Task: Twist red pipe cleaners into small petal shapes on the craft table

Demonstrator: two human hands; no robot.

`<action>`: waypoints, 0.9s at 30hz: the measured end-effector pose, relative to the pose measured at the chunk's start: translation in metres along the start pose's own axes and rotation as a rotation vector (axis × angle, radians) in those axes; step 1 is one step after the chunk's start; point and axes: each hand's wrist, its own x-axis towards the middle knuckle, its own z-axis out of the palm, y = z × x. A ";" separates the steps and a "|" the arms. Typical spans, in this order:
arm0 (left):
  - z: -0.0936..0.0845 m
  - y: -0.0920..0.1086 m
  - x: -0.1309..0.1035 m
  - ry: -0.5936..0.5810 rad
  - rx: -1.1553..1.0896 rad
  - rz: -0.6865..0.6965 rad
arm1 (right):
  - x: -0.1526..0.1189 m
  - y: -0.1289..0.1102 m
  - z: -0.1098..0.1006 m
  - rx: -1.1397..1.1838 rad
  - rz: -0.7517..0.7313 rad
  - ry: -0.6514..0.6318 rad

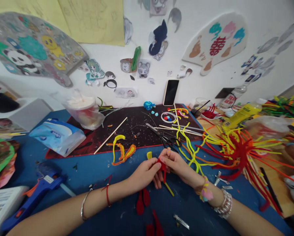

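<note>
Both hands meet at the middle of the blue table. My left hand (147,172) is closed on a red pipe cleaner (164,172), its thumb and fingers pinching it. From the other side my right hand (174,162) pinches the same red piece near its top. A yellow-green stem (169,189) sticks out below the fingers. Under my left wrist lie red looped pipe cleaner pieces (140,203). Scissors (165,137) lie just beyond my right hand. A bent yellow and orange pipe cleaner shape (123,152) rests past my left hand.
Bundles of red, yellow and orange pipe cleaners (242,147) spread at right. A blue glue gun (38,191) and a tissue pack (57,136) lie at left. Behind stand a wrapped cup (84,111), a phone (171,92) and a yellow bottle (244,114). A silver clip (181,222) lies in front.
</note>
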 end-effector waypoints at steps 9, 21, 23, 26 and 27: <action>0.000 -0.002 -0.002 -0.029 0.070 -0.008 | 0.001 0.003 0.001 0.017 0.005 0.046; 0.001 0.002 -0.001 -0.045 0.071 -0.019 | 0.003 0.005 -0.001 0.011 0.035 0.052; 0.001 0.002 -0.001 -0.044 0.066 -0.020 | 0.003 0.005 0.000 0.008 0.034 0.053; 0.001 0.002 -0.002 -0.037 0.072 -0.017 | 0.002 0.003 0.001 0.006 0.030 0.052; 0.002 0.002 -0.003 -0.030 0.076 -0.015 | 0.002 0.002 0.002 0.007 0.028 0.051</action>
